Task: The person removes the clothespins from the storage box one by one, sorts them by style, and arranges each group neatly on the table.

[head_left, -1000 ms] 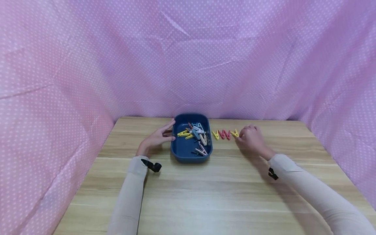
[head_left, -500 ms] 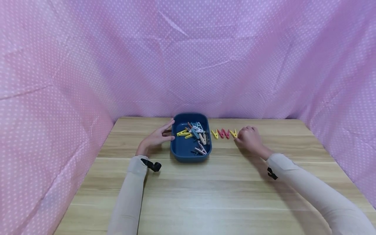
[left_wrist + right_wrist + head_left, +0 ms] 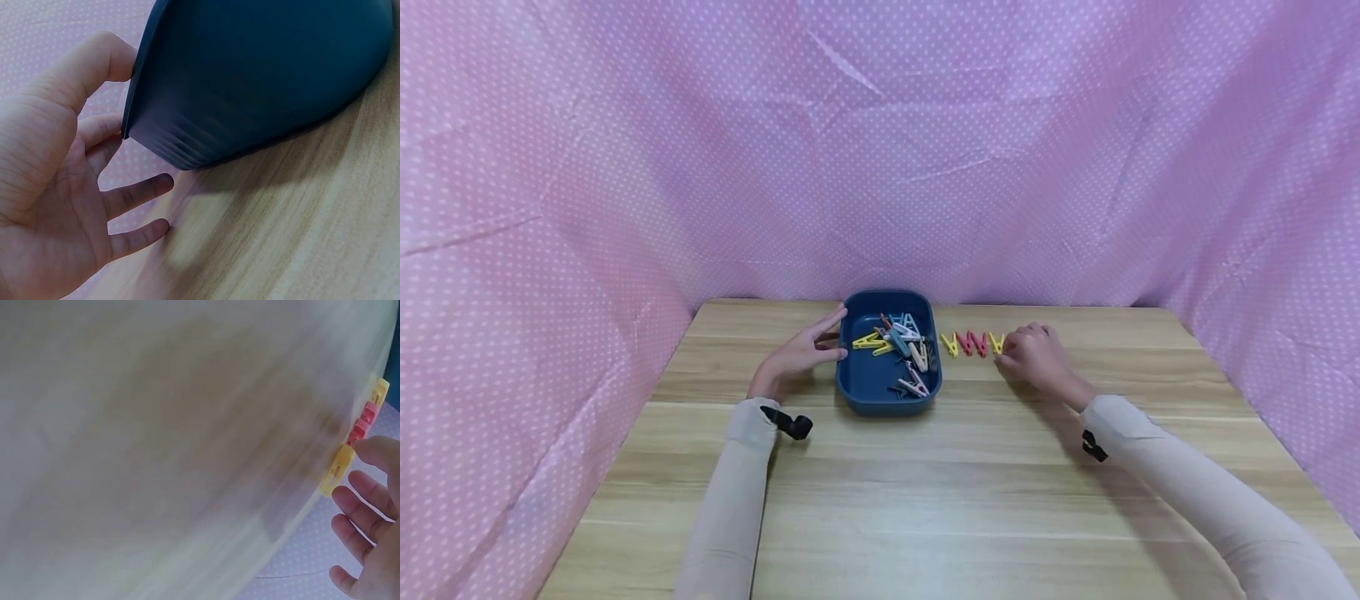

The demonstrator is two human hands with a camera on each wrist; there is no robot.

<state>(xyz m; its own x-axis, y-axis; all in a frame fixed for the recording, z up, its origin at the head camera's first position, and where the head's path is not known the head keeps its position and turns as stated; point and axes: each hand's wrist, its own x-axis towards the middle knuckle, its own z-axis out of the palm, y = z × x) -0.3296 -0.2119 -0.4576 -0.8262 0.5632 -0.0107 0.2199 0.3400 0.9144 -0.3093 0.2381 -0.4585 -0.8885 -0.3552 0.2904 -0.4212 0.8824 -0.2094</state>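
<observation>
Beside the blue bin (image 3: 889,408), my left hand (image 3: 797,354) has its fingers spread, with thumb and fingertip touching the near side of the rim. In the left wrist view the other fingers (image 3: 139,195) extend below the rim, apart from the bin. My right hand (image 3: 1037,357) pinches a yellow clothespin (image 3: 996,342) at the right end of a short row on the table. Left of it lie two red clothespins (image 3: 978,343) and another yellow clothespin (image 3: 951,344). The right wrist view has my thumb against the end yellow clothespin (image 3: 338,470), the remaining fingers loosely bent.
Several clothespins in white, blue, yellow and other colours (image 3: 904,337) lie jumbled inside the bin, mostly toward its right. Pink dotted cloth (image 3: 880,192) hangs behind and around the wooden table (image 3: 910,500).
My right hand has shifted slightly left, bringing the end yellow clothespin closer to the red ones and turning it more in line with the row. My left hand and the bin have stayed put.
</observation>
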